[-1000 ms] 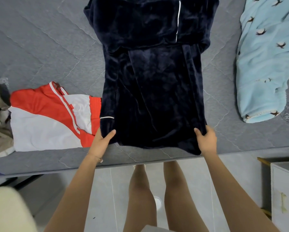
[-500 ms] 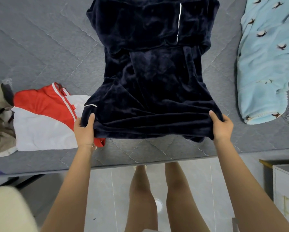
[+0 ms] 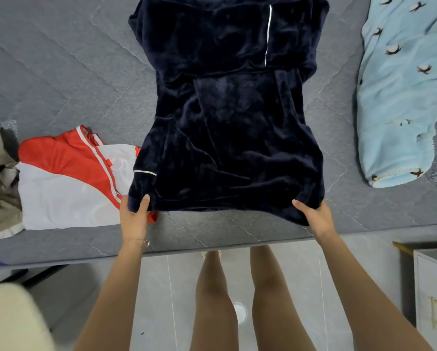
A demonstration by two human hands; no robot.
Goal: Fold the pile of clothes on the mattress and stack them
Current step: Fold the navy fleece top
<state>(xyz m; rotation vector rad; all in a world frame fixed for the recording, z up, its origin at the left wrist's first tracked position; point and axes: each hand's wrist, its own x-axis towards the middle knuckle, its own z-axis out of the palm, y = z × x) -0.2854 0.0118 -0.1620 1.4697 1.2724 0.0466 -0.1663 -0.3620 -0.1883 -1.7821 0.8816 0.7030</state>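
At mattress (image 3: 60, 72) near edge: left hand (image 3: 133, 219) and right hand (image 3: 316, 219) each pinch a near corner of the navy garment (image 3: 227, 127); its long axis runs straight away, so the fold goes forward.

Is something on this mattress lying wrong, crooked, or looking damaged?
Nothing looks damaged or spilled. Only this: the navy garment, gripped at its near corners by the left hand and the right hand, overlaps the edge of the red and white garment beside it, and its near hem is bunched.
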